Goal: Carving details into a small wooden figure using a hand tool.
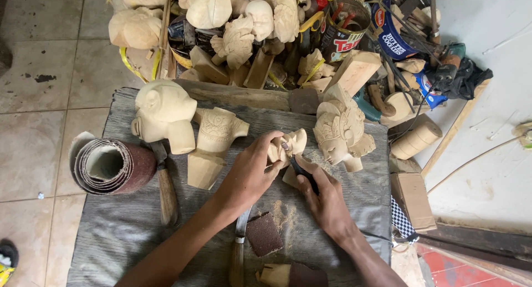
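Observation:
My left hand [252,170] grips a small pale wooden carving [289,145] and steadies it on the grey cloth-covered board [127,231]. My right hand [327,198] holds a dark-handled carving tool [302,169], its tip touching the small carving. Sawdust [285,212] lies on the cloth below both hands.
On the cloth lie a bald wooden head [163,112], a carved torso [213,140], an ornate carved head [341,129], a sandpaper roll [111,165], a wooden-handled tool [166,190], a knife [239,248] and a sandpaper piece [264,234]. Behind them are piled carvings [238,21], a tin [343,29] and wood blocks.

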